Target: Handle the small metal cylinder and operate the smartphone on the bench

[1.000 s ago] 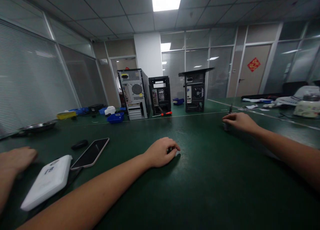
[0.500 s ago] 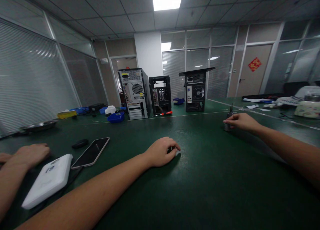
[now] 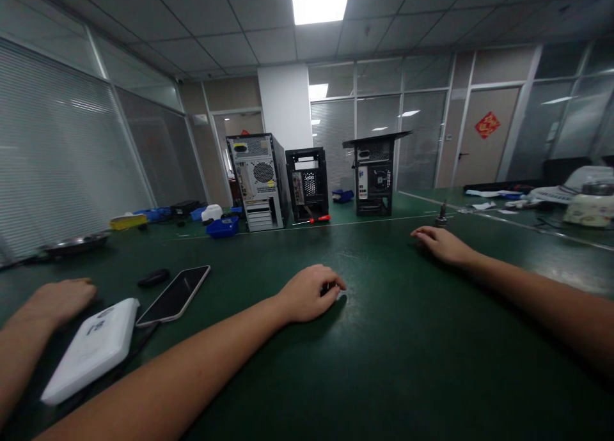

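Observation:
In the middle of the green tabletop (image 3: 384, 339) rests my left hand (image 3: 309, 294), its fingers curled and the thumb close to the fingertips. A tiny pale bit shows at those tips, too small to name. My right hand (image 3: 444, 244) lies to the right with fingers stretched leftward, and nothing shows in it. Just behind it stands a small dark upright piece with a narrow tip and a grey base (image 3: 441, 218), apart from the fingers.
Another person's hand (image 3: 60, 300) lies at the left by a white box-like device (image 3: 93, 351), a phone (image 3: 177, 294) and a black mouse (image 3: 153, 277). Computer cases (image 3: 259, 182) (image 3: 307, 182) (image 3: 374, 179) stand behind. A red-handled screwdriver (image 3: 319, 219) and a blue tray (image 3: 222, 227) lie there.
My right hand has let go of the dark upright piece and moved slightly left and nearer. My left hand has stayed where it was.

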Demonstrator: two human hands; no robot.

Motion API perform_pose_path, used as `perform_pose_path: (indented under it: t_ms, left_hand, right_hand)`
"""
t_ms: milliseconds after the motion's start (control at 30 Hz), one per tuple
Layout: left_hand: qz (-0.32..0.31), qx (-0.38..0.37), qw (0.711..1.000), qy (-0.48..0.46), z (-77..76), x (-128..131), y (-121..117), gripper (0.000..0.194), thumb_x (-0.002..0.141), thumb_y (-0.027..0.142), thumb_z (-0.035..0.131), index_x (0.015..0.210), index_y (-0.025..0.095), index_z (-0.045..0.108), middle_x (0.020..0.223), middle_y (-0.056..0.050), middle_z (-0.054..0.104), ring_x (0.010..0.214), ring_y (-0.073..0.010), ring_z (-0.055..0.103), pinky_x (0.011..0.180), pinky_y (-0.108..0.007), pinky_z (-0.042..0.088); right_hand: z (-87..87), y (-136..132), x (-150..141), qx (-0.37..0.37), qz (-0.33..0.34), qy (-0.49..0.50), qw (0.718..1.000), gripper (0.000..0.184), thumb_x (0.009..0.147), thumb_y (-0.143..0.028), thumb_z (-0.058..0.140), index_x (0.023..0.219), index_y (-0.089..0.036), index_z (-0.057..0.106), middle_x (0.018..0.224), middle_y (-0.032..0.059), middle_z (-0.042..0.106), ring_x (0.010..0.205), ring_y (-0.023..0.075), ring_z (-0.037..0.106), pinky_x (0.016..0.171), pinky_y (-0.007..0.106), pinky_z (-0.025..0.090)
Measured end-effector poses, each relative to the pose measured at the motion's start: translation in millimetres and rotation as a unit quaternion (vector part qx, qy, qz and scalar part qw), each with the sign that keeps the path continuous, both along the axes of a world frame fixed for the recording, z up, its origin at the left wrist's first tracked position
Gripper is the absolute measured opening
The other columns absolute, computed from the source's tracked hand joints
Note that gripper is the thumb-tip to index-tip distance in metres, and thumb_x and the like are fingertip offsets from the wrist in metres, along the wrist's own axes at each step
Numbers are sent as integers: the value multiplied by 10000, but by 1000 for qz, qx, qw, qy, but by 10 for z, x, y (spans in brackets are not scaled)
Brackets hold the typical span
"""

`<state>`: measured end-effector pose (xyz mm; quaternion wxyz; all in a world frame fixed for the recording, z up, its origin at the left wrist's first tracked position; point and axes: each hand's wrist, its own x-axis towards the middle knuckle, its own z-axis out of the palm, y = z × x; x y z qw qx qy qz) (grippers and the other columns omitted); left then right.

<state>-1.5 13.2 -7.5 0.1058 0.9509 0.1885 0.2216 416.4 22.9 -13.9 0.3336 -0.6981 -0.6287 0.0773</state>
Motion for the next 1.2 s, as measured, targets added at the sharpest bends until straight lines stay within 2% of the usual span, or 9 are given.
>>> perform_pose_path:
  t_ms: [100,267,367,433,633,800,900,1033,1200]
  left_hand:
    - [13,0,1000,-3,1,-3,-6,182,912,219,547,1004,191,702,967,-36,699,932,-182,598,827,-299,455]
    - [40,-6,999,4,25,-4,-22,255,976,323,480,1050,189,684,973,-52,688,905,-188,596,786,-294,454]
    - [28,17,999,16,37,-8,-23,284,998,345,438,975,173,662,909,-53,667,873,-186,586,775,-290,443]
    - [12,34,999,22,36,-11,-17,301,1008,326,409,903,171,645,868,-49,652,856,-181,580,777,-286,437]
    - [-8,24,999,23,23,-11,-3,250,996,269,425,913,173,640,960,-54,677,942,-192,597,881,-304,443]
    - [23,11,1000,10,19,-4,1,238,990,283,434,942,182,644,944,-48,671,908,-193,599,845,-313,452]
    - [66,2,998,-13,2,0,19,182,963,280,485,995,191,640,920,-40,659,853,-186,591,764,-298,453]
    - [78,-8,997,-25,-32,-6,55,176,911,243,566,1054,207,662,933,-31,667,830,-173,594,763,-289,458]
    - [69,-16,997,-32,-37,-19,76,201,927,260,572,1092,220,680,969,-31,686,845,-172,599,760,-282,459]
  right_hand:
    - [48,-38,-441,27,74,-59,995,334,930,-373,489,1129,-230,715,1129,84,628,1041,224,606,1005,383,440]
    - [228,-362,-1491,98,272,-193,938,369,960,-383,465,1240,-254,667,1080,84,590,942,207,616,879,383,512]
    - [254,-597,-1962,109,324,-226,912,337,947,-343,502,1228,-256,666,1098,73,602,930,192,621,844,347,520]
    - [222,-690,-2111,119,328,-247,904,297,929,-305,524,1169,-225,680,1071,78,621,920,196,623,821,339,525]
    - [120,-707,-2136,153,322,-230,906,511,893,-278,597,1385,-214,470,1189,97,636,1066,230,612,923,394,516]
    - [130,-642,-2072,153,326,-248,899,597,843,-217,668,1400,-210,452,1208,109,624,1095,247,601,931,416,513]
    - [134,-562,-1974,174,277,-232,916,513,892,-225,605,1388,-238,477,1185,100,628,1080,252,606,927,455,511]
    - [112,-499,-1878,190,239,-167,938,360,991,-257,420,1343,-249,491,1173,94,624,1060,235,612,924,467,513]
    - [102,-598,-1946,164,286,-144,933,324,1010,-250,332,1306,-222,459,1191,109,597,1027,210,603,890,416,513]
